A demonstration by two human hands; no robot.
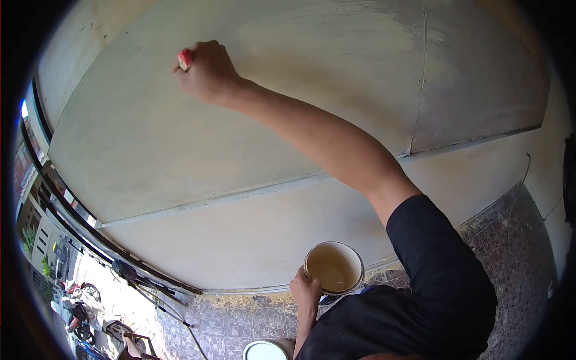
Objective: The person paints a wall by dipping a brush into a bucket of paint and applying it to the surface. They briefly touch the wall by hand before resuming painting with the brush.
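Observation:
My right hand (210, 73) is raised to the upper left against a large greyish panel (252, 144), its fingers wrapped round a paintbrush (185, 58). Only the red and pale end of the handle shows; the bristles are hidden behind my fist. Down by my body, my left hand (306, 287) grips the rim of a white bucket (362, 273). Pale beige liquid paint (331, 270) lies inside it. Streaky brush marks show on the panel's upper right.
A lidded pail (266, 351) stands on the tiled floor (222, 327). Below the panel runs a pale lower wall (240, 249). A hose (192, 336), a dark metal rail (96, 231) and parked motorbikes (78, 312) are at the left. A wire (528, 165) sticks out at the right.

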